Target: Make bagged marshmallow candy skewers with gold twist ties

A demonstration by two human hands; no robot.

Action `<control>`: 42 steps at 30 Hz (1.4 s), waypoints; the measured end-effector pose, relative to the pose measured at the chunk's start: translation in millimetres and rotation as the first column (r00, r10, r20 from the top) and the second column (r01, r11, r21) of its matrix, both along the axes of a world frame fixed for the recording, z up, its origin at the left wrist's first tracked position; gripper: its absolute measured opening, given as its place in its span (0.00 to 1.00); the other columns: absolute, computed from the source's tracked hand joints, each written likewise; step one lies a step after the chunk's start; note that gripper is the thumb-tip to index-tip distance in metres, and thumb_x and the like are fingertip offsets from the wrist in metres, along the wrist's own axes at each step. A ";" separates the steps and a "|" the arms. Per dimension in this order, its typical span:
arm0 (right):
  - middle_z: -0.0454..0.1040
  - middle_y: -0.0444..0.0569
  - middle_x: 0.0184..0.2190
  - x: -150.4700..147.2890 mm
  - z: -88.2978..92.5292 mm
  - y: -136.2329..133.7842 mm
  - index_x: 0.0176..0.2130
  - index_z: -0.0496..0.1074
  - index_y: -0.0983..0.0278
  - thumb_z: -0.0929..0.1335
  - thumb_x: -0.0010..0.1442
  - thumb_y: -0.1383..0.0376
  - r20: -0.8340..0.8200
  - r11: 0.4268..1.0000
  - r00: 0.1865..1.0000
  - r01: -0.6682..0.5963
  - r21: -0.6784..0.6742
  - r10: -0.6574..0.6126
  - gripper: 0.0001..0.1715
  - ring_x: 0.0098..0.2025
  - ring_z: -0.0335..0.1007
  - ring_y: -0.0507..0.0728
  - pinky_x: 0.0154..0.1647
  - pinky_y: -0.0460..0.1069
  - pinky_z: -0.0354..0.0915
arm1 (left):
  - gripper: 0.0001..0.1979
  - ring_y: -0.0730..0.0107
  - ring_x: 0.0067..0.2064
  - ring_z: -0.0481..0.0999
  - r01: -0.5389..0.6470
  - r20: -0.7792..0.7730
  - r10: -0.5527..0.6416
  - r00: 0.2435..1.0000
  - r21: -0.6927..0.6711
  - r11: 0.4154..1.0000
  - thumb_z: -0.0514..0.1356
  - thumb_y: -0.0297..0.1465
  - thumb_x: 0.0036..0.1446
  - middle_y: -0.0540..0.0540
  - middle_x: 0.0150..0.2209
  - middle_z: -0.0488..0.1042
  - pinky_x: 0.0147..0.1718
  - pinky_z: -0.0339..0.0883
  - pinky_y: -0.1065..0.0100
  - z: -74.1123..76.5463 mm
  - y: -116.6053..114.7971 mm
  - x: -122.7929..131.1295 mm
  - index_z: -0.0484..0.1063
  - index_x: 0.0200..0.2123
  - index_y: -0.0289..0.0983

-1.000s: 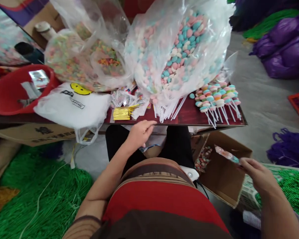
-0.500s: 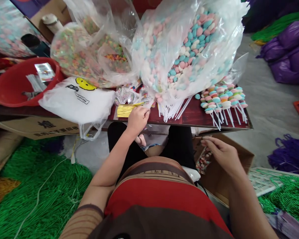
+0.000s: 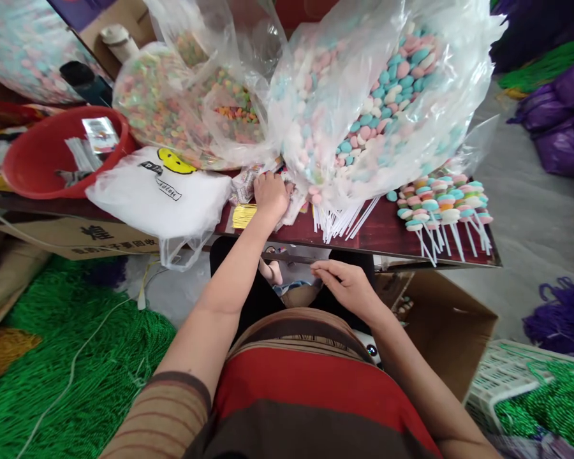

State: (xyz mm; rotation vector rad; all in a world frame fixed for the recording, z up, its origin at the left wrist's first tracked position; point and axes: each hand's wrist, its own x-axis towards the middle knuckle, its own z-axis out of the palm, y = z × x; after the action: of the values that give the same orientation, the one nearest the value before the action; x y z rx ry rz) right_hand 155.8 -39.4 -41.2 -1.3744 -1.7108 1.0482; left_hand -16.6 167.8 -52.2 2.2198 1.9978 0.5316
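My left hand (image 3: 272,196) rests on a pile of printed clear plastic bags (image 3: 245,183) near the table's front. Its fingers curl down among them, and the fingertips are hidden. Just below lies a bundle of yellow-gold twist ties (image 3: 243,217). My right hand (image 3: 347,288) hovers over my lap in front of the table edge, thumb and fingers together, with nothing visible in them. White sticks (image 3: 342,221) lie fanned out to the right of the bags. Farther right are several candy skewers (image 3: 442,204) in pink, white and blue on white sticks.
Big clear bags of pastel candies (image 3: 377,95) and small multicoloured candies (image 3: 172,108) crowd the table's back. A white plastic bag (image 3: 157,197) and a red basin (image 3: 38,153) are at left. An open cardboard box (image 3: 444,325) stands below, right of my lap.
My left hand has moved from the gold twist ties onto the printed bags. My right hand has come left from above the cardboard box, where a filled candy packet was visible below it.
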 end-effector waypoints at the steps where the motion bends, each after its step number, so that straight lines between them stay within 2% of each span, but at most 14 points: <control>1: 0.85 0.50 0.36 2.2 -2.7 -1.9 0.41 0.82 0.58 0.66 0.65 0.60 -0.001 1.000 1.000 0.013 -0.010 -0.013 0.14 0.37 0.82 0.59 0.44 0.54 0.77 | 0.16 0.43 0.55 0.71 -0.019 -0.016 0.019 1.000 -0.007 1.000 0.56 0.35 0.66 0.27 0.51 0.77 0.55 0.59 0.49 -2.1 2.0 1.5 0.77 0.46 0.29; 10: 0.85 0.51 0.35 21.5 -16.8 -10.7 0.40 0.82 0.59 0.67 0.64 0.58 -0.018 0.989 0.993 0.116 -0.093 -0.118 0.14 0.38 0.83 0.60 0.46 0.56 0.77 | 0.16 0.48 0.52 0.77 -0.034 -0.043 0.032 0.999 -0.044 0.998 0.49 0.23 0.65 0.31 0.48 0.79 0.51 0.62 0.52 3.5 5.4 0.3 0.76 0.46 0.33; 15: 0.85 0.52 0.33 21.5 -14.4 -6.3 0.39 0.82 0.61 0.70 0.62 0.52 -0.121 0.972 0.977 0.154 -0.176 -0.176 0.17 0.35 0.82 0.60 0.42 0.55 0.77 | 0.13 0.56 0.44 0.78 0.016 0.118 -0.043 0.992 0.218 0.976 0.49 0.26 0.68 0.38 0.40 0.79 0.46 0.65 0.59 9.5 -17.5 -25.1 0.75 0.40 0.37; 17: 0.84 0.53 0.33 20.1 -5.7 4.9 0.39 0.82 0.63 0.71 0.60 0.46 -0.232 0.947 0.940 0.187 -0.262 -0.250 0.24 0.34 0.81 0.59 0.37 0.53 0.76 | 0.13 0.61 0.43 0.77 0.167 0.130 -0.246 0.960 0.441 0.882 0.50 0.28 0.69 0.41 0.38 0.79 0.46 0.66 0.62 12.9 -40.5 -33.1 0.75 0.39 0.37; 19: 0.84 0.55 0.34 17.9 7.4 22.0 0.40 0.82 0.64 0.70 0.57 0.39 -0.359 0.915 0.870 0.213 -0.343 -0.337 0.33 0.34 0.81 0.58 0.34 0.50 0.74 | 0.10 0.65 0.43 0.77 0.327 0.045 -0.450 0.892 0.624 0.710 0.53 0.27 0.69 0.42 0.40 0.80 0.47 0.66 0.64 16.7 -66.6 -35.2 0.75 0.41 0.38; 23: 0.83 0.55 0.32 13.1 32.2 58.8 0.36 0.81 0.65 0.69 0.52 0.32 -0.496 0.878 0.798 0.085 -0.471 -0.343 0.40 0.33 0.81 0.59 0.31 0.49 0.73 | 0.10 0.68 0.43 0.76 0.594 -0.148 -0.684 0.714 0.646 0.480 0.54 0.25 0.67 0.44 0.40 0.79 0.47 0.66 0.66 19.3 -103.9 -28.0 0.75 0.43 0.39; 25: 0.81 0.51 0.29 11.5 37.6 68.4 0.33 0.81 0.65 0.75 0.49 0.41 -0.460 0.864 0.835 0.038 -0.502 -0.304 0.30 0.30 0.78 0.56 0.30 0.48 0.71 | 0.09 0.69 0.42 0.75 0.650 -0.161 -0.729 0.665 0.605 0.459 0.55 0.25 0.67 0.44 0.41 0.79 0.46 0.66 0.66 14.9 -111.1 -24.6 0.75 0.42 0.38; 28: 0.79 0.45 0.25 10.6 35.9 67.2 0.31 0.81 0.65 0.80 0.44 0.54 -0.426 0.873 0.851 0.074 -0.483 -0.308 0.19 0.26 0.70 0.50 0.29 0.45 0.67 | 0.11 0.70 0.43 0.75 0.618 -0.021 -0.729 0.684 0.547 0.564 0.53 0.26 0.68 0.44 0.45 0.78 0.46 0.68 0.67 5.9 -116.0 -21.7 0.76 0.44 0.39; 31: 0.79 0.43 0.29 11.2 27.2 56.0 0.35 0.81 0.63 0.78 0.45 0.56 -0.475 0.904 0.811 0.146 -0.401 -0.342 0.18 0.29 0.70 0.49 0.33 0.46 0.68 | 0.13 0.70 0.47 0.76 0.490 0.318 -0.635 0.703 0.430 0.758 0.53 0.25 0.66 0.44 0.46 0.77 0.49 0.70 0.67 4.9 -123.1 -16.9 0.75 0.48 0.40; 34: 0.79 0.44 0.32 12.4 18.8 46.4 0.41 0.81 0.62 0.75 0.52 0.55 -0.424 0.922 0.824 0.285 -0.262 -0.375 0.18 0.31 0.70 0.50 0.36 0.48 0.68 | 0.17 0.73 0.40 0.76 0.401 0.731 -0.346 0.589 0.107 0.910 0.59 0.29 0.63 0.48 0.38 0.76 0.43 0.72 0.70 14.3 -132.8 -10.3 0.72 0.55 0.39; 36: 0.79 0.44 0.33 14.0 15.9 43.1 0.43 0.81 0.62 0.73 0.55 0.57 -0.368 0.920 0.843 0.357 -0.163 -0.392 0.17 0.32 0.69 0.51 0.37 0.48 0.68 | 0.21 0.76 0.32 0.74 0.446 0.888 -0.050 0.457 -0.180 0.877 0.64 0.35 0.60 0.52 0.31 0.73 0.33 0.70 0.74 21.7 -138.1 -7.1 0.72 0.56 0.38; 38: 0.78 0.44 0.34 16.3 15.6 41.5 0.43 0.81 0.61 0.74 0.55 0.58 -0.375 0.918 0.839 0.376 -0.127 -0.395 0.16 0.34 0.69 0.51 0.38 0.49 0.69 | 0.21 0.78 0.27 0.71 0.527 0.909 0.202 0.365 -0.380 0.760 0.67 0.41 0.56 0.52 0.29 0.72 0.26 0.65 0.76 26.3 -141.6 -5.5 0.75 0.49 0.36; 40: 0.77 0.44 0.34 18.7 16.6 40.4 0.44 0.81 0.60 0.76 0.54 0.57 -0.446 0.926 0.811 0.343 -0.161 -0.378 0.17 0.34 0.69 0.51 0.39 0.48 0.69 | 0.20 0.79 0.25 0.69 0.543 0.887 0.326 0.326 -0.458 0.704 0.70 0.44 0.52 0.51 0.29 0.73 0.22 0.62 0.76 27.3 -143.8 -4.6 0.76 0.40 0.35; 42: 0.76 0.44 0.35 20.3 17.0 38.7 0.48 0.80 0.58 0.78 0.52 0.55 -0.523 0.939 0.781 0.268 -0.214 -0.342 0.24 0.34 0.70 0.51 0.39 0.49 0.70 | 0.19 0.79 0.24 0.68 0.490 0.881 0.343 0.325 -0.467 0.736 0.71 0.45 0.51 0.51 0.28 0.72 0.20 0.60 0.77 26.2 -145.5 -3.9 0.74 0.34 0.35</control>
State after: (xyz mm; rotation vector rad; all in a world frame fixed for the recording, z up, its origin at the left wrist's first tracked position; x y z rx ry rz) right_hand 176.1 -0.7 -24.2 -1.2106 -0.9684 1.2307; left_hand -20.4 22.3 -26.1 0.9964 1.0612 0.6954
